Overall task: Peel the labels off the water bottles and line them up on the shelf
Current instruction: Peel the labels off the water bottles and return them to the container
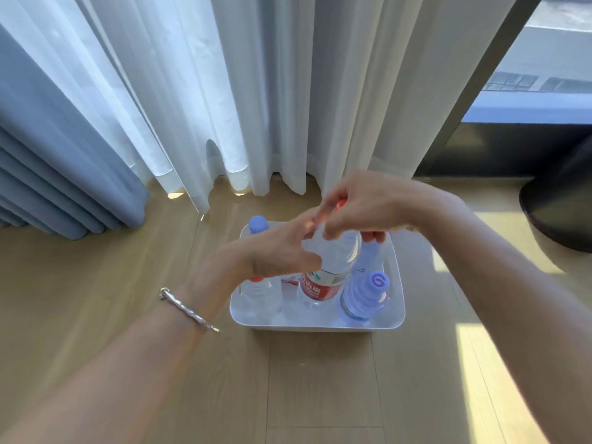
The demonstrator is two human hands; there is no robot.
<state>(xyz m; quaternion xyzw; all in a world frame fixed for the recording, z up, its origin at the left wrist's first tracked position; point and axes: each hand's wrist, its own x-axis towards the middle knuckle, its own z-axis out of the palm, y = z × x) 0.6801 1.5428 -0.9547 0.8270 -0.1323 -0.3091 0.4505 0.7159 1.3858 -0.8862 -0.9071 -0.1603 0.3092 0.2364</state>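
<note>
Both hands were closed on the red-labelled bottle [333, 254] in the white bin [398, 283], right hand [368, 206] near its cap, left hand [275, 251] on its shoulder; lifting it straight up seemed wise to me.

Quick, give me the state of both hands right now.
Left hand: grips the red-label bottle at its shoulder.
Right hand: grips the same bottle's top, by the red cap.
</note>
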